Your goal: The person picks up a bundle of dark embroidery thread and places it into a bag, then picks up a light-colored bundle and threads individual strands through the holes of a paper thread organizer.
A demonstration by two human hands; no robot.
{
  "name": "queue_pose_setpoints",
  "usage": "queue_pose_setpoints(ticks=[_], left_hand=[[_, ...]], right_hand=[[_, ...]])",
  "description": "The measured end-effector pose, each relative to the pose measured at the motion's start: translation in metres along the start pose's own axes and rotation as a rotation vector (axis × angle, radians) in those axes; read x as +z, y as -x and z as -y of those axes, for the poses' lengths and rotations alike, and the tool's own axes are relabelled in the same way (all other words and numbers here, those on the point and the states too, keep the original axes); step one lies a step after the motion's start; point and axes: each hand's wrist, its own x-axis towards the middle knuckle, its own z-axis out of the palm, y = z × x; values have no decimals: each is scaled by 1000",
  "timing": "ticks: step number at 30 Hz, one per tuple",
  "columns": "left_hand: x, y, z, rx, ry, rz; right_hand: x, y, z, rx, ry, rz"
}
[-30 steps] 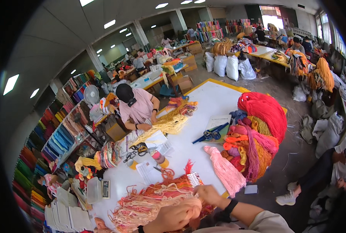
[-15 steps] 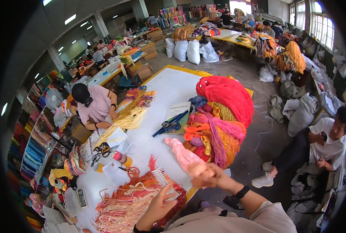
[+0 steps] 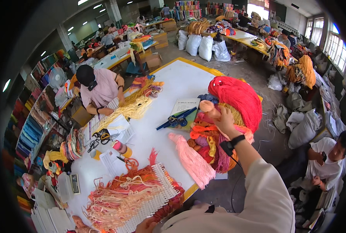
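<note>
My right hand (image 3: 226, 123) reaches out over a heap of coloured yarn (image 3: 200, 134) at the table's right side. Its fingers are closed on a peach-coloured yarn bundle (image 3: 207, 107). A pink yarn hank (image 3: 191, 157) lies on the white table top, its loose end at the near edge. My left hand (image 3: 146, 225) sits low at the bottom of the view, beside a white strip card (image 3: 166, 182) hung with red, orange and cream strands (image 3: 122, 190). Its fingers are mostly hidden.
A large red skein (image 3: 237, 99) tops the heap's far side. A blue clamp-like tool (image 3: 177, 119) rests on a booklet (image 3: 185, 105). Black scissors (image 3: 100, 136) and thread spools (image 3: 121, 148) lie left. Across the table, a person (image 3: 103, 91) handles yellow yarn (image 3: 132, 110); another person sits right.
My right hand has moved forward and up, from above the pink hank to above the heap. My left hand has drawn back from the strip card toward the lower edge.
</note>
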Motion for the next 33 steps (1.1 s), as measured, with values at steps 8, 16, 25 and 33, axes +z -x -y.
queue_pose_setpoints(ticks=[8,16,25,33], left_hand=[[8,101,72,-467,250,-230],[-18,125,80,-455,43,-266],[-40,161,197,-427,178,-505],[-161,198,373,-289,712,-837]], right_hand=[[117,22,19,-81,275,731],[118,24,-80,-291,164,537],[75,99,11,-333,365,-129],[53,322,127,-529,492,-254]])
